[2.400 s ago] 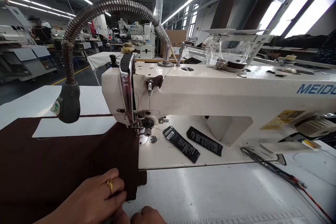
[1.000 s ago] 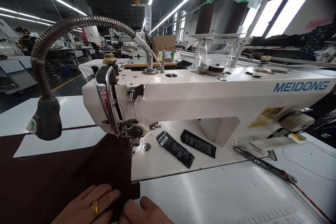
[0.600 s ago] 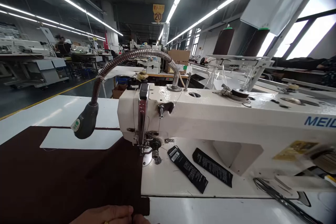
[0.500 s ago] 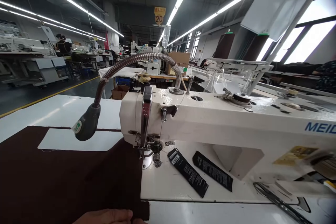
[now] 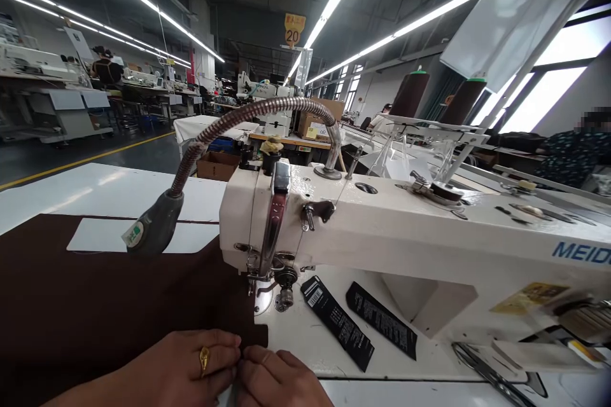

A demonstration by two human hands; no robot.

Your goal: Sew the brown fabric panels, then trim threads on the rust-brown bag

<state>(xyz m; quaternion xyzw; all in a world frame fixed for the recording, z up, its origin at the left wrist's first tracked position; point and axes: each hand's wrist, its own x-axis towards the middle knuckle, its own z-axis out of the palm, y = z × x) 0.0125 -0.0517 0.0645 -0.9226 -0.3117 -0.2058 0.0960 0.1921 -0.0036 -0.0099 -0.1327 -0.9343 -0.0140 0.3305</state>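
The brown cloth (image 5: 119, 299) has advanced onto the machine bed (image 5: 296, 337), bringing its near corner closer to the sewing head (image 5: 238, 222) at twelve o'clock. At six, my left hand (image 5: 176, 365) touches it, my right hand (image 5: 281, 381) beside; clustered fingers hide whether either grip pinches fabric.

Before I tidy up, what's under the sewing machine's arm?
Under the machine's arm, a barcoded black label and a second black label lie on the white bed. The arm hides the bed's far side, and whatever the labels cover can't be seen.
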